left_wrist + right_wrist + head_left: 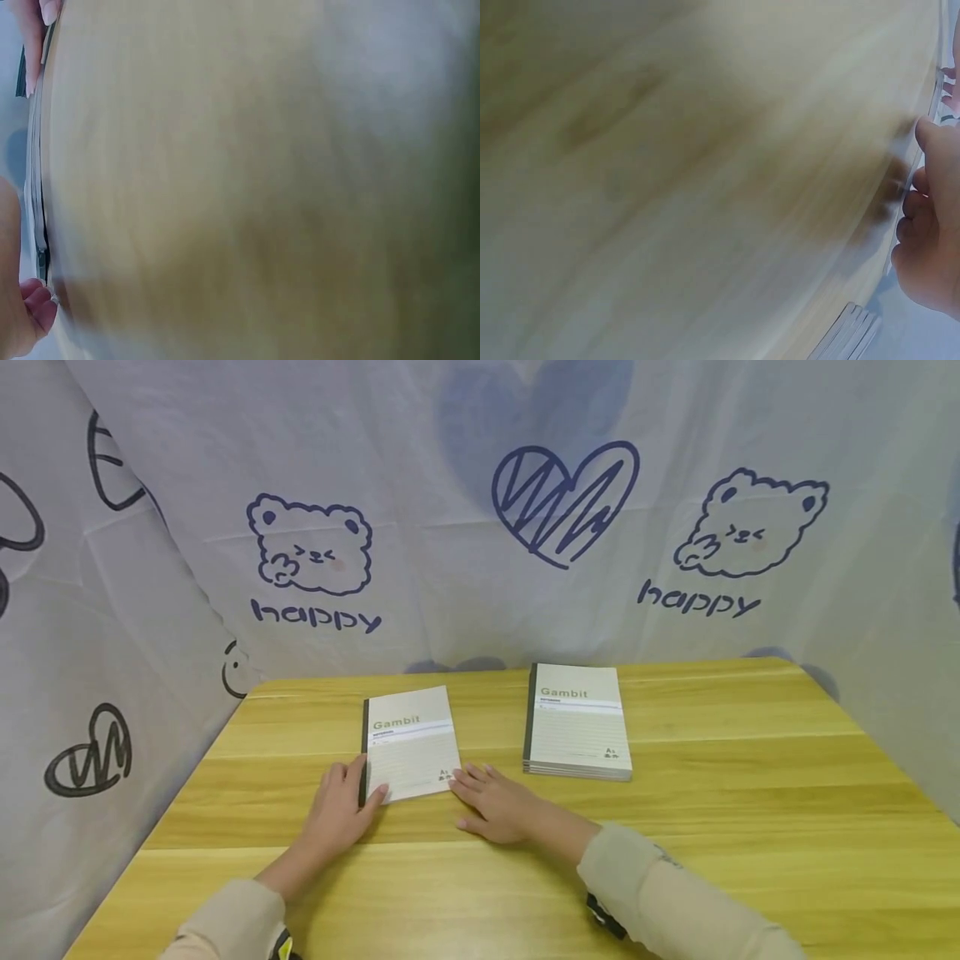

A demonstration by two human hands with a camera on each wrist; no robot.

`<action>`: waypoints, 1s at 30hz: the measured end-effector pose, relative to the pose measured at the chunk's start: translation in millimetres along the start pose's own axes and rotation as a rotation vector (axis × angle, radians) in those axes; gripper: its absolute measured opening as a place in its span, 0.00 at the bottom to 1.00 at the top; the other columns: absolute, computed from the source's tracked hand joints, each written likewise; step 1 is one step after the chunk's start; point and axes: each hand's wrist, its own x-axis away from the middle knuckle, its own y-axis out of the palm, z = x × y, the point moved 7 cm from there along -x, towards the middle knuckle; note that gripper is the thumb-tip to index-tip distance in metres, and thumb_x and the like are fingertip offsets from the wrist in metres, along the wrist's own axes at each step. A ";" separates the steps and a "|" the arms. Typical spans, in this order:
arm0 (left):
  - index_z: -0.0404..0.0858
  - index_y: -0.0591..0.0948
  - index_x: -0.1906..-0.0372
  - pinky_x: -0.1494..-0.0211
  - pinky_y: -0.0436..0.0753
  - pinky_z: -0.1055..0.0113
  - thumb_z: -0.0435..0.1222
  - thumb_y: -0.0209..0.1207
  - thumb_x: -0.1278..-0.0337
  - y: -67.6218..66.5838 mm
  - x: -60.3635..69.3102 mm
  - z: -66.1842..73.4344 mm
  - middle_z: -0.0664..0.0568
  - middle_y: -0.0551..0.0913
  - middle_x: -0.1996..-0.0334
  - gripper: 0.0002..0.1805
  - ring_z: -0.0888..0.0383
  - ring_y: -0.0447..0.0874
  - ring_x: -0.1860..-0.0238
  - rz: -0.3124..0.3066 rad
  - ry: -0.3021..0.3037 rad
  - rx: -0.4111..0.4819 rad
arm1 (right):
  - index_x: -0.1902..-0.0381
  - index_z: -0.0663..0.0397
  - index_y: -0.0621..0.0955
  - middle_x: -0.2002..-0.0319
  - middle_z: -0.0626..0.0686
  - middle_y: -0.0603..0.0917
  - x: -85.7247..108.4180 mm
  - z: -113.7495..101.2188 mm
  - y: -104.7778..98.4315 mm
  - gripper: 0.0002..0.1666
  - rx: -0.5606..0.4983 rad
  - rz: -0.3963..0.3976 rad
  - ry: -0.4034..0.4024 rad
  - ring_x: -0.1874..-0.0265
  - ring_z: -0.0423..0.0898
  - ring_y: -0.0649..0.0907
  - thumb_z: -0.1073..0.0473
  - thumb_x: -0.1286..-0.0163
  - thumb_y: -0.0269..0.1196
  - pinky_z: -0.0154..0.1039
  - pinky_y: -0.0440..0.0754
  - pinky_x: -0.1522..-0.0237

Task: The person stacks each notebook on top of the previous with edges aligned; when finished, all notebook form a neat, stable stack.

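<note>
A pale notebook point(411, 752) marked "Gambit", with a dark spine, lies slightly tilted on the table. My left hand point(337, 802) grips its lower left corner, thumb over the cover's bottom edge and fingers along the spine. Near the lower right corner, my right hand point(501, 806) rests palm down, its outstretched fingertips touching the notebook's edge. In the left wrist view, curled fingers point(39, 304) meet the notebook's spine end. The right wrist view catches my right hand point(936, 232) from low down, beside the notebook edge.
A neat stack of several matching notebooks point(577, 727) sits to the right, towards the back of the wooden table point(750, 827). Behind the table hangs a white cloth point(450, 610) with drawn bears and hearts.
</note>
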 end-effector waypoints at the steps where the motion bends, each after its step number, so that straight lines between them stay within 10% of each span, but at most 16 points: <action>1: 0.25 0.64 0.38 0.59 0.70 0.53 0.45 0.54 0.39 0.6 0.4 0.3 0.34 0.71 0.58 0.33 0.45 0.68 0.60 -0.006 -0.004 -0.003 | 0.30 0.58 0.59 0.29 0.58 0.56 1.7 0.1 -0.1 0.34 -0.003 0.001 -0.002 0.28 0.55 0.54 0.46 0.27 0.46 0.50 0.51 0.29; 30: 0.26 0.63 0.36 0.61 0.68 0.60 0.45 0.53 0.39 5.3 6.8 22.5 0.38 0.74 0.60 0.34 0.50 0.66 0.63 -0.088 -0.011 0.046 | 0.34 0.64 0.65 0.33 0.62 0.63 44.8 1.8 -8.9 0.31 -0.071 0.060 -0.026 0.32 0.60 0.61 0.51 0.28 0.49 0.54 0.58 0.32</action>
